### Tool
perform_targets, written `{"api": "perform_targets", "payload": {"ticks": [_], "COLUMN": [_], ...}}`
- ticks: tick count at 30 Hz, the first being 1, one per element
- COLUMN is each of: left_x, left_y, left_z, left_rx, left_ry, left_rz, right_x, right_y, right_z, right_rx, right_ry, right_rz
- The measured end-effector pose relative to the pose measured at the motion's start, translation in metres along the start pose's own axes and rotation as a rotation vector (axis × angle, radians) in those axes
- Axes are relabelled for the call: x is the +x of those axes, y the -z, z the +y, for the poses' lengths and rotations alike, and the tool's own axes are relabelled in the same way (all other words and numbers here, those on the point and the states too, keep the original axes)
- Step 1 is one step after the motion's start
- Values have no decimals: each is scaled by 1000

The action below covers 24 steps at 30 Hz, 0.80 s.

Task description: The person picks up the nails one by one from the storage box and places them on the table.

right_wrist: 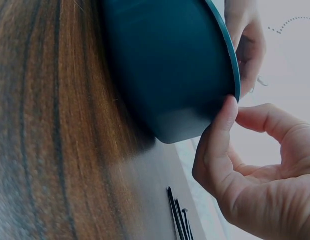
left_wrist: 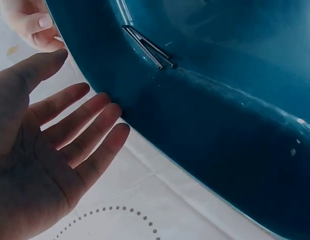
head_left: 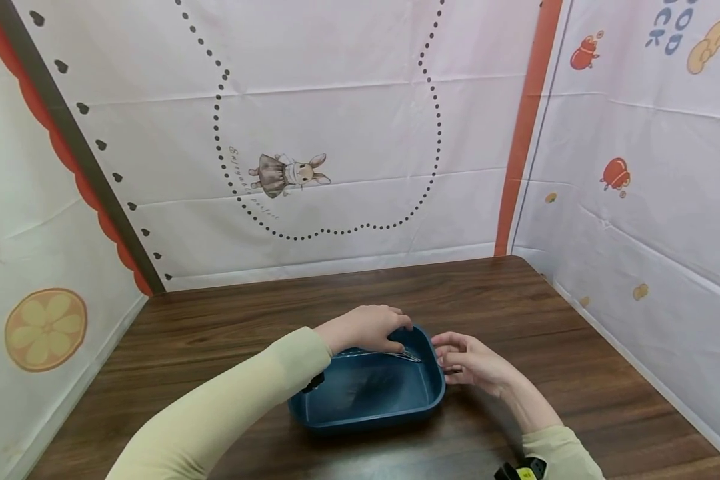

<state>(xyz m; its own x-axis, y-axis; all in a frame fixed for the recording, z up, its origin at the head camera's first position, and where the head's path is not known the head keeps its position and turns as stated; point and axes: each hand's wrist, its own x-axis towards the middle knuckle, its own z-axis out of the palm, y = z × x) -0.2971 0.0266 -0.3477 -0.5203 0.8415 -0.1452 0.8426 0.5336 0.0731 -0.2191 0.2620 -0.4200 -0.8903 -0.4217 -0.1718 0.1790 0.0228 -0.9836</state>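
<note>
A dark blue rectangular basin [head_left: 372,393] stands on the table. Thin metal nails [left_wrist: 149,47] lie along its inner corner, some looking lighter and more silvery. My left hand [head_left: 372,328] reaches over the basin's far side; in the left wrist view its fingers are spread, tips at the rim, palm bare. My right hand [head_left: 477,363] is at the basin's right end, with loosely bent fingers and thumb touching the outside near the rim [right_wrist: 235,75]. Below that hand, several dark nails [right_wrist: 179,215] appear beside the basin, partly cut off by the frame.
The dark brown wooden table [head_left: 228,320] reaches back to a white printed cloth [head_left: 336,200] hung behind it. More cloth [head_left: 666,220] hangs along the right and left edges.
</note>
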Motion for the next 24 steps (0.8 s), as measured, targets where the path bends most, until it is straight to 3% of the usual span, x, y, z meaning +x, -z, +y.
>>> {"api": "perform_targets", "payload": {"ticks": [15,24], "left_x": [12,15], "left_y": [-18,-29], "left_z": [3,7], "left_rx": [181,198], "left_ry": [-59,-40], "left_rz": [30,5], "right_x": [2,1], "right_y": [-1,-1], "right_z": [1,0], "right_rx": [-19,-20], "right_ry": [-2,-3], "right_rz": [22,22]}}
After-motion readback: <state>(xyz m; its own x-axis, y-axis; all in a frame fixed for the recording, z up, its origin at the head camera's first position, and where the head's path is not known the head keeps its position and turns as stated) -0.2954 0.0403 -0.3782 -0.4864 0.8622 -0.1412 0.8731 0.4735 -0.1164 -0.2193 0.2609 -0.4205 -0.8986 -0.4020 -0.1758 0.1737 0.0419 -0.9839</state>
